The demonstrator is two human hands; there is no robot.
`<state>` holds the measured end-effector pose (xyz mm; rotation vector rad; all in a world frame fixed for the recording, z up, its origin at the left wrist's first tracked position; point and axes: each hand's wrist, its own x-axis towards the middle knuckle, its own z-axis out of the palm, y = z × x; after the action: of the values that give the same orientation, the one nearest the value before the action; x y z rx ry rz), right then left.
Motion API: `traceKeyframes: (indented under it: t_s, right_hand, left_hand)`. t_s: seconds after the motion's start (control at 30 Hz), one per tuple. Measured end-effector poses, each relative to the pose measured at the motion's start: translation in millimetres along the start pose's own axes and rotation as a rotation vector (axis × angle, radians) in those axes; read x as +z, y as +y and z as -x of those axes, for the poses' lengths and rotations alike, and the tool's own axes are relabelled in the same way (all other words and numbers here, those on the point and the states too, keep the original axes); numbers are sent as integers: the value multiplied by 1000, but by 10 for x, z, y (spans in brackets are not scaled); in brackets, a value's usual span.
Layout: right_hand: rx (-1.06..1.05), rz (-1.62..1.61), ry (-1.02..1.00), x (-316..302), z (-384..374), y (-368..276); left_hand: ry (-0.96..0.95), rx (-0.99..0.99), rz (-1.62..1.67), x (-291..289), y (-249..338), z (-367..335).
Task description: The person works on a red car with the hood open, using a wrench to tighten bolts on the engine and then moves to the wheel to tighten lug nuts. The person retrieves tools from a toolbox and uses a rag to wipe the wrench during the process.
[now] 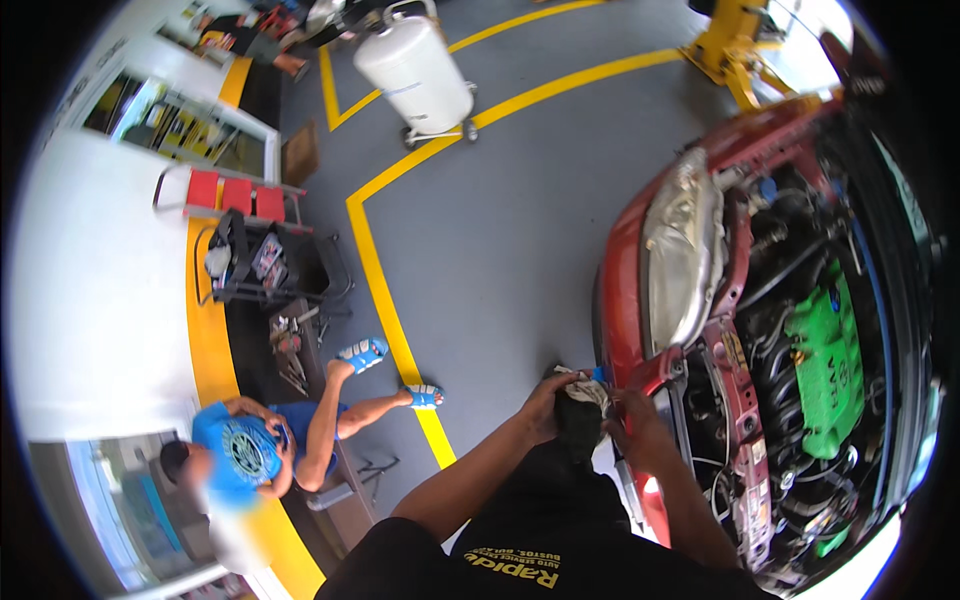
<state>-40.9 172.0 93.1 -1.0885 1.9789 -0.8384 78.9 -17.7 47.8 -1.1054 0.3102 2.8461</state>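
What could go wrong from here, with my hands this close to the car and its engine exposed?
The crumpled pale cloth at your left hand might drop or snag if carried over the exposed engine bay. Your right hand is close to the red car's front edge, so a slip could scrape it. Stepping left, you might trip: the seated person's blue sandal is at the yellow line.

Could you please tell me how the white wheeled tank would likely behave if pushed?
The white tank would probably roll, given its wheels. It looks bulky, so may feel heavy; being tall, it might tip if shoved high.
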Motion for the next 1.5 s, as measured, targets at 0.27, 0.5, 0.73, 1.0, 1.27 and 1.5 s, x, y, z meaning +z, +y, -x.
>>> traceKeyframes:
  t_s: [0.27,0.5,0.73,1.0,1.27,1.5]
  right_hand:
    - [-342,478,-511,1381,-1465,-1533]
    - [-491,344,-591,2953,-3767,-2487]
    - [-33,471,-738,3859,-5326,-2866]
    - [95,666,-889,4360,-5948,-2694]
    - [90,664,-963,4487,-6141,-2166]
    - [-310,1035,-1306,4253,-6135,-1111]
  left_hand:
    - [183,243,281,-1104,840,1333]
    - [420,430,107,-3102,2816,1850]
    - [1307,550,87,-6128,4313,2157]
    - [1609,645,217,-7955,4410,2507]
    - [2071,107,-341,-9102,4232,3017]
    - [1988,-190,-553,-10019,4325,3548]
